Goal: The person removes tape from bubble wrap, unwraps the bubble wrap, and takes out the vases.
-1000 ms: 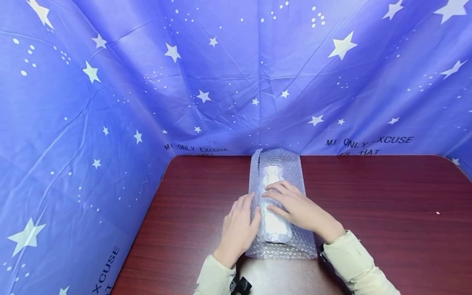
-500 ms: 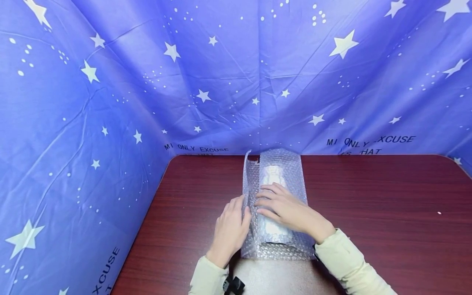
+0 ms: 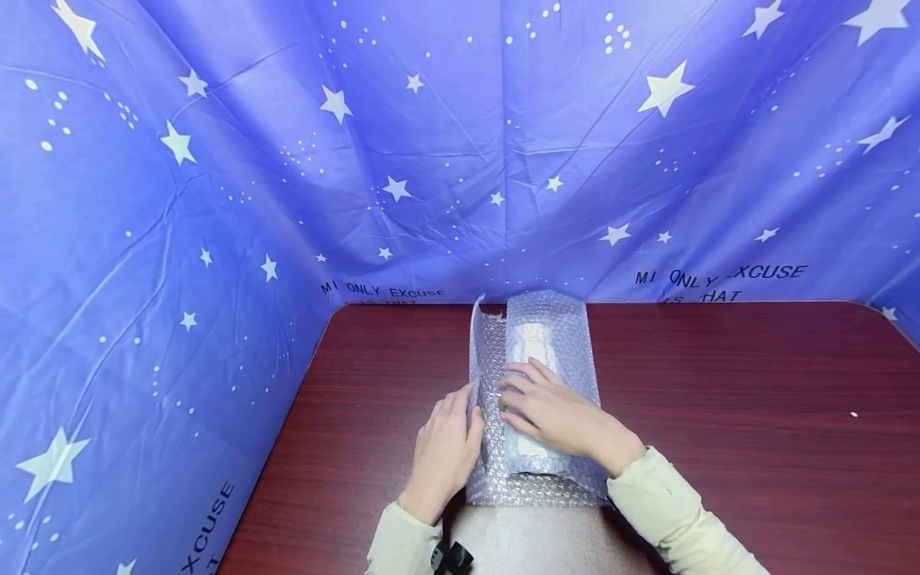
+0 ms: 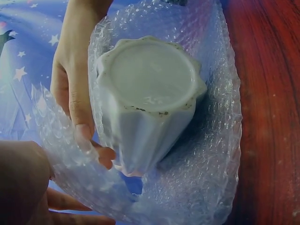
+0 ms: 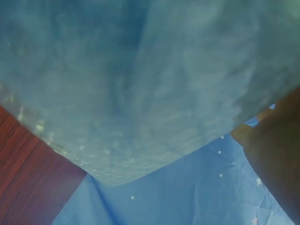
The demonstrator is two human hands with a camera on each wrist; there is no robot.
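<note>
A white fluted ceramic vase [image 4: 149,77] lies on its side on a sheet of bubble wrap [image 3: 496,479], its scalloped base toward me. One layer of the wrap covers it from the right. My right hand [image 3: 561,411] lies across the covered vase, fingers bent over its left side at the layer's edge. With my left hand [image 3: 442,447] I pinch the raised left flap, thumb on its inner face; in the left wrist view my fingers [image 4: 70,202] show behind the film. Bubble wrap [image 5: 126,108] fills most of the right wrist view.
Under the wrap is a dark red wood-grain table [image 3: 719,399]. A blue star-printed cloth [image 3: 446,120] rises behind the table and along its left side. A tiny white speck [image 3: 854,414] lies on the table at right.
My left hand has drawn the flap left, away from the vase, opening a gap between the two edges of wrap. My right hand has shifted slightly left on the covered vase.
</note>
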